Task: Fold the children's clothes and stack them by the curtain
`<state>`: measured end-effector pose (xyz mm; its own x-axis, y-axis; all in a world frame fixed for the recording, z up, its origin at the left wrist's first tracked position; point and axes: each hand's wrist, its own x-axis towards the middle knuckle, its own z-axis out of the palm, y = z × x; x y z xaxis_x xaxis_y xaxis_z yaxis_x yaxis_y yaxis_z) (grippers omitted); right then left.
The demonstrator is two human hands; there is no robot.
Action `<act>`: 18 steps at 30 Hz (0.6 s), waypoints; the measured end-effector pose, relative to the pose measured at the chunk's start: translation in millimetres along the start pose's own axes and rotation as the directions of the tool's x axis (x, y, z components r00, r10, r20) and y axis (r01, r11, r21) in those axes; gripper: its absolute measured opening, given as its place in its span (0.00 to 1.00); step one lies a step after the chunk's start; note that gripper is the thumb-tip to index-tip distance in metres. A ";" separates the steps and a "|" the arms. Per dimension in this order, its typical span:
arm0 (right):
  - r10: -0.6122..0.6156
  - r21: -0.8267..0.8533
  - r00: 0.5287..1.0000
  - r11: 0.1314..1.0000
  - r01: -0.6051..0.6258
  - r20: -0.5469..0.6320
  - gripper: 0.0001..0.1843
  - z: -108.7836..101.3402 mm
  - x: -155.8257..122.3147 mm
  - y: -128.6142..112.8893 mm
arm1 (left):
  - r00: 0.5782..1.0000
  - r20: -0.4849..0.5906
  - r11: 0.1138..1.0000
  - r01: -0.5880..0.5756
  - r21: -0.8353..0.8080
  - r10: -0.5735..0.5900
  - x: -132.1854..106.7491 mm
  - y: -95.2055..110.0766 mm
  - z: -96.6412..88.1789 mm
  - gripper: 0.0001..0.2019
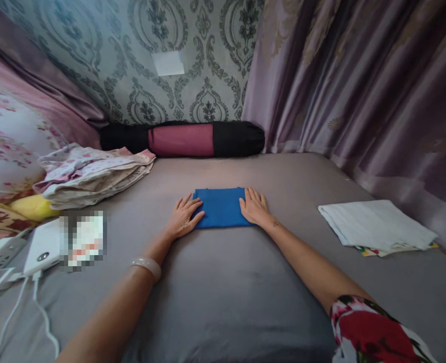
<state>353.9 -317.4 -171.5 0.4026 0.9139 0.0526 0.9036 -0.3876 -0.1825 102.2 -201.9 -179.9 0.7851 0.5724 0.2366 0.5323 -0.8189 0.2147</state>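
Observation:
A folded blue cloth point(220, 206) lies flat on the grey bed sheet point(223, 302) in the middle of the view. My left hand point(183, 217) rests palm down on its left edge, fingers stretched out and slightly apart. My right hand point(253, 206) lies flat on its right edge, fingers likewise extended. Neither hand grips anything. A pale bangle point(147, 266) sits on my left wrist.
A pile of folded floral fabric point(94, 174) lies at the left. Folded white cloth point(376, 227) sits at the right near the curtain point(359, 91). A black and maroon bolster point(185, 138) lies against the wall. A power bank, plug strip and white cables point(26, 252) are at the near left.

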 end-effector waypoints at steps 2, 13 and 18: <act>-0.021 -0.027 1.000 0.999 0.021 -0.017 0.33 -0.6 0.5 -0.7 | 0.999 0.013 0.999 -0.040 0.023 0.040 11.8 3.1 -6.6 0.25; -0.061 -0.058 0.984 0.996 0.071 0.166 0.15 -36.2 65.9 17.6 | 0.934 0.301 0.982 0.179 0.068 -0.191 103.6 -5.1 -27.1 0.14; -0.052 -0.026 0.898 0.997 0.070 0.436 0.17 -42.9 102.6 24.2 | 0.860 0.474 0.977 0.214 -0.001 -0.188 131.3 -20.5 -23.1 0.15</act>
<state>423.3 -238.2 -128.4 0.2506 0.8939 -0.3716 0.9332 -0.3252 -0.1530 187.1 -109.0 -131.3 0.7255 0.6259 -0.2862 0.6875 -0.6775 0.2612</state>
